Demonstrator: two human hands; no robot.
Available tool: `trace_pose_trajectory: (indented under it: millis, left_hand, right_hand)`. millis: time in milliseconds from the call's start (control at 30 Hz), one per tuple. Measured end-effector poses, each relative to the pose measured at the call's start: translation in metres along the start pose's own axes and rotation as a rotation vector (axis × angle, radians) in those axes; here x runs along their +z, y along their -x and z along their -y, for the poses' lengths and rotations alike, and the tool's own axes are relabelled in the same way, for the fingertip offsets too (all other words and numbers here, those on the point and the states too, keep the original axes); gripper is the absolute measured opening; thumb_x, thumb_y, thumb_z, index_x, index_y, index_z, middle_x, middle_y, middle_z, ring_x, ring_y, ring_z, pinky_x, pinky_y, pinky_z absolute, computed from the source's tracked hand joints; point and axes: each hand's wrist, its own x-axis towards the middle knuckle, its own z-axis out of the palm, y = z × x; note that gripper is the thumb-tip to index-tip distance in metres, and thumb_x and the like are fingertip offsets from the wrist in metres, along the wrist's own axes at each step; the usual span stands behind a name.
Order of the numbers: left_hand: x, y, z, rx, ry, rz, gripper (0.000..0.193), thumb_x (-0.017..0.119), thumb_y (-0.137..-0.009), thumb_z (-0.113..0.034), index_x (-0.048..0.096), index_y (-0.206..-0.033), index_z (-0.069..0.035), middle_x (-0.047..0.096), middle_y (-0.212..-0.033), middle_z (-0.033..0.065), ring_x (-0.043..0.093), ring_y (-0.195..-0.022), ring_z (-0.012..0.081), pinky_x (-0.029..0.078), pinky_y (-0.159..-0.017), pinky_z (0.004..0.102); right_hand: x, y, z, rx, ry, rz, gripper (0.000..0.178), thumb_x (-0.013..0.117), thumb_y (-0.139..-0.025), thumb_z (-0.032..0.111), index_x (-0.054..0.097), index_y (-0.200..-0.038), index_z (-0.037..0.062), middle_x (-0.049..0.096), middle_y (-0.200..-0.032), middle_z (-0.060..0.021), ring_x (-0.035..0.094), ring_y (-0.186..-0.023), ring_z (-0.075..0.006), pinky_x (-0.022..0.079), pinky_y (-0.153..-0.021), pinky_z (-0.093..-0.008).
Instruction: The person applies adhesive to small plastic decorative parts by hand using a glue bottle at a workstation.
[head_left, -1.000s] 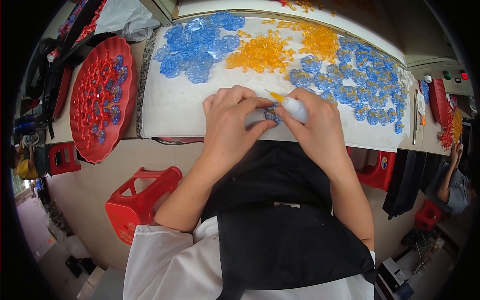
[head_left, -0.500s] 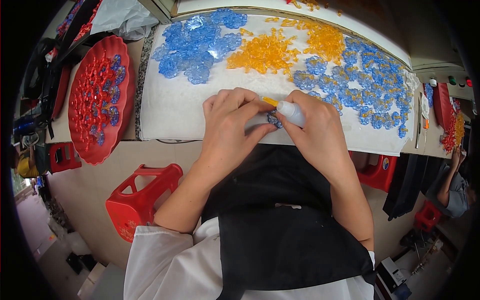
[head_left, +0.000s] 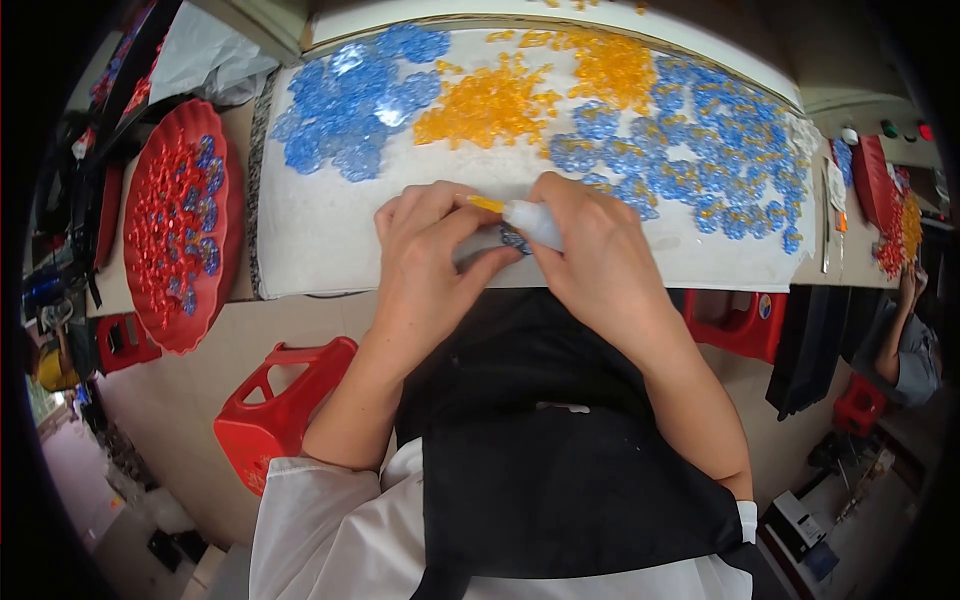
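Both hands have slid a bit left w/ the view since before. We pinch a small blue piece (head_left: 514, 240) in our left hand (head_left: 425, 265), grip closed on it, just over the white cloth (head_left: 320, 225) on the counter. Right hand (head_left: 595, 265) wraps the glue bottle (head_left: 530, 222) (orange tip), nozzle beside the piece, below the orange pile (head_left: 480, 105).

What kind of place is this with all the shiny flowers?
Probably a small craft workshop. Heaps of blue plastic flowers and orange ones cover the table's white cloth, and the right hand holds a small glue bottle.
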Motion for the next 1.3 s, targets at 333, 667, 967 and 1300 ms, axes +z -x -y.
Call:
trace_pose_trajectory:
  millis: [333,667,967,1300]
  left_hand:
    - [0.002,0.003,-0.005,0.036,-0.054,0.006,0.029,0.074,-0.062,-0.013,0.065,-0.089,-0.008,0.054,-0.085,0.0031,0.049,-0.087,0.0217,0.031,-0.080,0.0340]
    - [0.019,-0.012,-0.034,0.172,-0.017,0.168,0.031,0.072,-0.065,-0.011,0.064,-0.095,-0.010,0.051,-0.091,0.0024,0.049,-0.088,0.0191,0.031,-0.080,0.0332]
    - [0.016,-0.031,-0.021,0.142,-0.029,0.173,0.031,0.072,-0.068,-0.013,0.063,-0.097,-0.011,0.052,-0.094,0.0042,0.048,-0.093,0.0210,0.032,-0.083,0.0326]
    - [-0.002,-0.097,0.000,0.287,-0.129,0.061,0.022,0.065,-0.075,-0.011,0.064,-0.096,-0.009,0.055,-0.098,0.0073,0.050,-0.096,0.0240,0.038,-0.083,0.0338]
  right_hand:
    - [-0.006,0.022,-0.012,-0.081,-0.167,-0.209,0.020,0.065,-0.073,0.004,0.055,-0.091,0.0011,0.059,-0.083,-0.0161,0.059,-0.080,-0.0331,0.047,-0.069,-0.0357]
    - [-0.068,0.086,-0.057,0.365,-0.337,-0.468,0.014,0.064,-0.078,0.004,0.060,-0.091,0.0020,0.061,-0.078,-0.0044,0.055,-0.073,-0.0097,0.043,-0.067,-0.0223]
    - [-0.063,0.085,-0.067,0.419,-0.446,-0.487,0.015,0.064,-0.077,0.004,0.060,-0.091,0.0020,0.060,-0.077,-0.0036,0.053,-0.073,-0.0088,0.041,-0.067,-0.0219]
    - [-0.062,0.087,-0.073,0.462,-0.453,-0.486,0.014,0.063,-0.077,0.003,0.059,-0.091,0.0019,0.061,-0.079,-0.0050,0.053,-0.073,-0.0092,0.041,-0.067,-0.0216]
